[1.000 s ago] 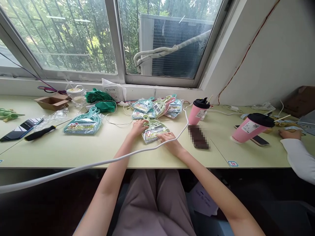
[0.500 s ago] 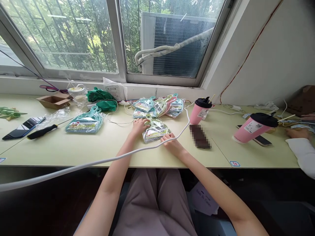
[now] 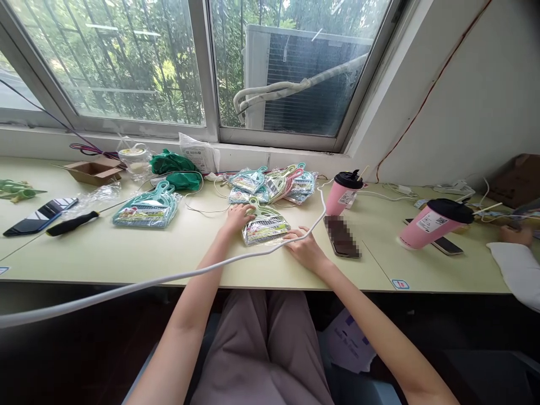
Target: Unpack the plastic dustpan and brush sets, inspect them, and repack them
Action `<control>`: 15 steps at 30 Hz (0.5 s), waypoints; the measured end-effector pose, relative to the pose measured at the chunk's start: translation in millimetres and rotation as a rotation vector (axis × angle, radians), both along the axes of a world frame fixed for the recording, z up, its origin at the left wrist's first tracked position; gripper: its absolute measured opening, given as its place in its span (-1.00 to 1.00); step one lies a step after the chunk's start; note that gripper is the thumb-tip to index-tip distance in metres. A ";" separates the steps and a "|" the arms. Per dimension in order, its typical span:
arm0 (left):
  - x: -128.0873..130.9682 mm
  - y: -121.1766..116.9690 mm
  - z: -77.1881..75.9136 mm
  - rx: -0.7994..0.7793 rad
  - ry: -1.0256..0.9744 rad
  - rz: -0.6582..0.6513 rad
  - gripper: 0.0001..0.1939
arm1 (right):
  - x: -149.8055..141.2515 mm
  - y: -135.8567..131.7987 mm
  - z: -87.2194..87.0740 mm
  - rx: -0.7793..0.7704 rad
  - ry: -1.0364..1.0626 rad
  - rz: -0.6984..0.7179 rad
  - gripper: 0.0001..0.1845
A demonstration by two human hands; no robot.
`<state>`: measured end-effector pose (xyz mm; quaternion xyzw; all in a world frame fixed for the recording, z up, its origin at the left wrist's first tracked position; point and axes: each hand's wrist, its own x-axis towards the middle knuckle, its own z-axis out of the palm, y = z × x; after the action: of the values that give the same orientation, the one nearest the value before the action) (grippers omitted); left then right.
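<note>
A small plastic-wrapped pack with a green handle (image 3: 265,226) lies on the pale green table (image 3: 126,253) in front of me. My left hand (image 3: 237,217) rests on its left edge, fingers curled onto the wrap. At the pack's right corner my right hand (image 3: 304,246) lies on the table with fingers spread and nothing in it. A white cable (image 3: 202,272) runs across my wrists and over the pack. Behind the pack sits a heap of several similar packs (image 3: 272,183).
A teal stack of packs (image 3: 147,208), a black-handled tool (image 3: 71,223) and a phone (image 3: 40,216) lie to the left. A dark phone (image 3: 341,237) and two pink cups (image 3: 346,193) (image 3: 434,223) stand to the right. Another person's hand (image 3: 513,235) and white sleeve are at the far right.
My right hand has slid off the pack's lower edge to the table beside its right corner. The left hand has stayed put. The other person's hand has drawn back a little.
</note>
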<state>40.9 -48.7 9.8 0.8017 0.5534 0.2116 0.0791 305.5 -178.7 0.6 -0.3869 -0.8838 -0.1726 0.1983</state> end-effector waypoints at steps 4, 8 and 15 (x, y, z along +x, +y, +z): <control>2.8 -1.2 -0.3 0.000 -0.025 0.024 -0.67 | 4.2 -10.3 -9.7 -0.090 0.048 0.037 -0.68; 9.3 -6.7 6.4 0.077 -0.063 0.061 -0.70 | -1.4 -15.0 -10.7 -0.115 0.095 -0.109 -0.72; 7.0 -10.2 18.2 0.199 -0.223 0.181 -0.74 | -2.0 -8.1 -11.2 -0.077 0.152 -0.455 -0.78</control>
<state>48.0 -58.9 28.0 0.7241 0.5872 0.3593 0.0411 303.6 -186.7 -10.6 -0.5953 -0.7624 -0.1492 0.2053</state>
